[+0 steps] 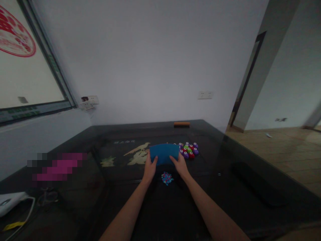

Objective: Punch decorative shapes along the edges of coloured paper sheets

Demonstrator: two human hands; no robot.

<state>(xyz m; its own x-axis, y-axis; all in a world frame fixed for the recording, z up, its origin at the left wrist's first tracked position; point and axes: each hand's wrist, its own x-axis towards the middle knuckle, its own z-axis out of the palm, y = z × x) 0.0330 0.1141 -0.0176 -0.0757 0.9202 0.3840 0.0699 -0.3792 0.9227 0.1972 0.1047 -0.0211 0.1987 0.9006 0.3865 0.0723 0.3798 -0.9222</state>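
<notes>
Head view. A single blue sheet (164,153) is held over the dark bench (250,174), roughly at the middle of its far half. The left hand (149,169) grips the sheet's lower left corner and the right hand (180,165) its lower right corner, thumbs lying on the near face and the other fingers hidden behind it. Both hands are therefore closed on the sheet, not released.

The upper edge of the sheet bows slightly, which suggests thin, light, flexible stock such as paper or craft foam; which of these cannot be told. Such a sheet would probably sag or fold if held at one corner alone, so the two-corner hold along the lower edge appears the steadier one. It looks neither fragile nor slippery, though it would crease easily.

Just below the sheet, between the two wrists, lies one small heap of punched bits (167,178), blue with some pink; the pieces are too small to count. Just beside the sheet's right edge stands one cluster of small craft punches (188,150) in purple, red and green, about ten in all, the exact number uncertain because they overlap.

At the far edge of the bench rests one orange bar (182,124). Pale bird and plant motifs (136,154) show on the bench surface left of the sheet. One white device with a cable (11,201) sits at the near left corner.
</notes>
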